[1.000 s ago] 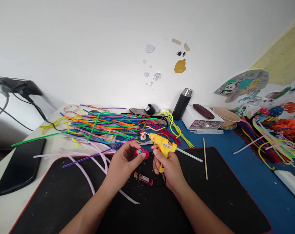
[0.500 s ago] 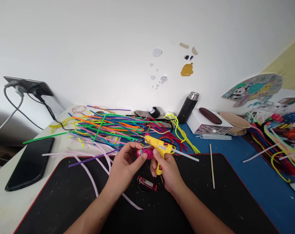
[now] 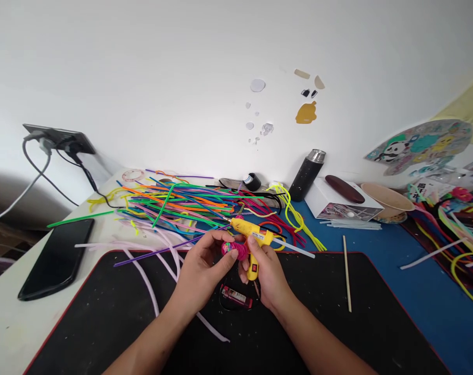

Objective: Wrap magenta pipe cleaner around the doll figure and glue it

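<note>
Between the thumb and fingers of my left hand (image 3: 205, 265) is a magenta pipe-cleaner coil (image 3: 240, 252), its left end specked with several colours. My right hand (image 3: 269, 268) grips a yellow hot glue gun (image 3: 255, 234) by its handle. The gun's nozzle points left, just above the coil and my left fingertips, and a clear glue stick (image 3: 294, 248) pokes out at its back. Whether the nozzle touches the coil, I cannot tell. Below my hands a dark red, labelled small packet (image 3: 237, 297) lies on the black mat (image 3: 310, 323).
Many coloured pipe cleaners (image 3: 181, 203) are heaped behind the mat. A phone (image 3: 56, 260) lies at the left. On the right are a wooden stick (image 3: 347, 273), a black flask (image 3: 307, 176), a white box (image 3: 337, 200) and a beige bowl (image 3: 388, 200).
My view has shifted slightly to the left, so the surroundings appear further right. Both hands keep their hold, and the glue gun has tilted a little over the coil.
</note>
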The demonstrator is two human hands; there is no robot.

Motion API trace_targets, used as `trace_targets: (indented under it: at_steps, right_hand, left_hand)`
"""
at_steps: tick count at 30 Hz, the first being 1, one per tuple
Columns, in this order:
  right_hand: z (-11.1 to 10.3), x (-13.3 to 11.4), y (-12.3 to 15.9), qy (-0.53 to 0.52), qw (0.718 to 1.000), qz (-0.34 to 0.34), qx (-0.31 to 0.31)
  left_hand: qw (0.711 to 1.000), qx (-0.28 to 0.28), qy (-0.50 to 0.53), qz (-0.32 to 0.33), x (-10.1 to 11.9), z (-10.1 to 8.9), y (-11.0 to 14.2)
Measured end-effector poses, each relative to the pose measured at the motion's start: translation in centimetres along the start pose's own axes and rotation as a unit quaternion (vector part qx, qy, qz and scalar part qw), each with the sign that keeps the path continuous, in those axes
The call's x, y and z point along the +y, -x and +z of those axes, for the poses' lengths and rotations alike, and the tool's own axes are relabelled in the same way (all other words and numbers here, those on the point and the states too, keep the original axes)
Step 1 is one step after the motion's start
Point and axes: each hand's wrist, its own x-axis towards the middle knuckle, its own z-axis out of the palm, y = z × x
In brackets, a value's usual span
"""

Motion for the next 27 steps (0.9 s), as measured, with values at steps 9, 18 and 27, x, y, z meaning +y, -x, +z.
trace_targets:
  at_steps: [9, 18, 27]
  right_hand:
    - [-0.2, 0.2, 0.1, -0.007, 1.000, -0.004, -0.011]
    - [-1.1, 0.3, 0.6, 0.006, 1.000, 0.010, -0.029]
    - [-1.6, 0.2, 0.7, 0.012, 0.999, 0.018, -0.048]
  left_hand:
    - [1.000, -0.007, 0.000, 0.018, -0.1, 0.0, 0.0]
    - [0.999, -0.014, -0.021, 0.022, 0.3, 0.6, 0.3]
    - [0.999, -0.043, -0.012, 0.021, 0.5, 0.9, 0.5]
